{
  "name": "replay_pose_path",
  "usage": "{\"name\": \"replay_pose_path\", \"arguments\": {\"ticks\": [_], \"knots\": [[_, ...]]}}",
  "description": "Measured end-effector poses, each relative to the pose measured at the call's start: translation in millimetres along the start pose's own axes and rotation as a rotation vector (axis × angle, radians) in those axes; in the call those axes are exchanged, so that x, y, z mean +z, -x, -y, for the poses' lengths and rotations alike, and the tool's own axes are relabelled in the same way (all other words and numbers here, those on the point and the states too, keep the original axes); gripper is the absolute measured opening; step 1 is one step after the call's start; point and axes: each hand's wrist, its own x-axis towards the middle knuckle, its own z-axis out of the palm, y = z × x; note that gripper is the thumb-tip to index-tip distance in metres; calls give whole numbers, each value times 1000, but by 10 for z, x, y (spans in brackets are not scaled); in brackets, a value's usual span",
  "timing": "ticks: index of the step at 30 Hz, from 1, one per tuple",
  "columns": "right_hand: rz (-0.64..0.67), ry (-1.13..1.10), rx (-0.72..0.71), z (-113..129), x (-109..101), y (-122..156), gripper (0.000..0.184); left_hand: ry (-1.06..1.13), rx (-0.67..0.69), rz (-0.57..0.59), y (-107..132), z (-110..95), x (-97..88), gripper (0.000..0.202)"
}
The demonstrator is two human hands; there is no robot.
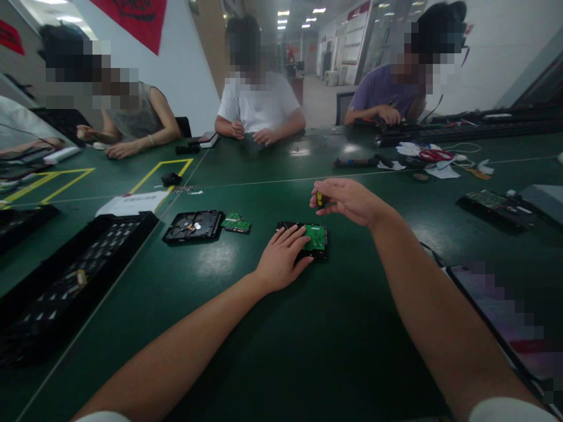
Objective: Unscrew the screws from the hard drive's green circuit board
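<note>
Both hands of mine are occupied: the left hand (284, 259) lies flat on the hard drive (321, 254), its fingers slightly spread and not closed around it, with the thumb at the near edge. My right hand (345, 199) appears raised over the counter (281, 351), to the far right of the drive, and it pinches a small yellow-and-black tool (319, 200) between thumb and fingers; the tip of this tool I cannot make out. The drive lies on the counter in front of me, green circuit board (316, 236) facing up, and the tool is apart from it.

I would judge the drive rather heavy for its size, and stiff, so it should not bend under my palm. Its black casing may slide on the counter, which looks glossy. The board seems to me the fragile part; therefore it is better to take hold of the black sides and not to press on the green surface. To the left, another drive (182, 233) and loose green boards (236, 224) lie near each other.
</note>
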Motion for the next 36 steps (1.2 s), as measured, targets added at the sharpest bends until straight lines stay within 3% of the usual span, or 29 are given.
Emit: {"name": "replay_pose_path", "arguments": {"ticks": [7,9,16,21,27,36], "knots": [[-227,111,51,36,-70,11,38,-6,-3,0,0,-7,3,50],[-241,111,45,33,-80,12,38,-1,-2,-1,2,0,12,50],[-3,15,-22,1,-35,17,31,-5,-2,-3,4,1,16,51],[52,-58,17,-11,27,-11,24,-12,-4,5,-3,-16,0,51],[-54,-75,42,0,6,-37,27,4,-5,2,-8,-15,-3,51],[-246,103,5,13,-57,-16,35,6,-6,10,-1,-4,2,51]]}}
